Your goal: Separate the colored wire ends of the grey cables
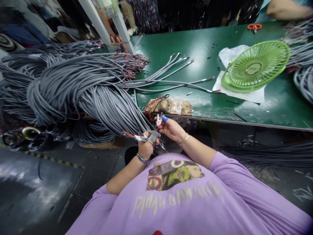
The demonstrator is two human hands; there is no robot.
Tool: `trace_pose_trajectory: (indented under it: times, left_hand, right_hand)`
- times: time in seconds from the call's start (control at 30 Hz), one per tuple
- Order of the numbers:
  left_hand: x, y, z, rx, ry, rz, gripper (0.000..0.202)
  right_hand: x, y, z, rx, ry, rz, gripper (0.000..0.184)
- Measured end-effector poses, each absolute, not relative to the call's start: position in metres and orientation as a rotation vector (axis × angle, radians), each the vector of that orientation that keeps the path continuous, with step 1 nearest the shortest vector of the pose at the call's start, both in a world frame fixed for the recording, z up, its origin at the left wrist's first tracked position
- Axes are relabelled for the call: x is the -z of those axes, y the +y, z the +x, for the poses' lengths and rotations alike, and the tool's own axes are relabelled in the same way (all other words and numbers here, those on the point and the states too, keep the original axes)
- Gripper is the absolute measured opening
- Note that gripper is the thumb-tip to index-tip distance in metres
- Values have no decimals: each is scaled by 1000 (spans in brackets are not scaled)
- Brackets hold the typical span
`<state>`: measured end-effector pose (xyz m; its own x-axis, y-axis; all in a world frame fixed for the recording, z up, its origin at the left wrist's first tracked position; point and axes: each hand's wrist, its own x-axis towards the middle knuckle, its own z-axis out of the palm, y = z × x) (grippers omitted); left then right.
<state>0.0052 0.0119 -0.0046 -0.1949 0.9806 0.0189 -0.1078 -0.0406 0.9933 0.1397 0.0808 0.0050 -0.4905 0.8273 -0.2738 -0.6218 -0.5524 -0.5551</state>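
My left hand (146, 148) is closed around a grey cable (153, 137) in front of my body. Other cable ends with white sleeves (138, 137) and red wires stick out beside its fingers. Thin coloured wires (156, 128) fan out from the top of the held cable. My right hand (173, 130) is pinched at these wires, just right of the left hand. Its fingertips carry a blue covering (165, 118) and a pale pinkish one (159, 120). What lies exactly between those fingertips is too small to make out clearly.
A large heap of grey cables (63, 81) covers the table's left end. On the green table (171, 42) lie a taped cardboard piece (171, 106), a green fan (255, 67) and orange-handled scissors (254, 27). Another person's arm (288, 9) rests at the far right.
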Motion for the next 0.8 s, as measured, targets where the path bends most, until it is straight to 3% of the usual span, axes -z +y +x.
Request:
trace_pose_trajectory:
  times: [0.8]
  left_hand:
    - [9, 17, 11, -1450, 1317, 1048, 26]
  right_hand:
    - [-10, 85, 122, -2022, -308, -680, 33]
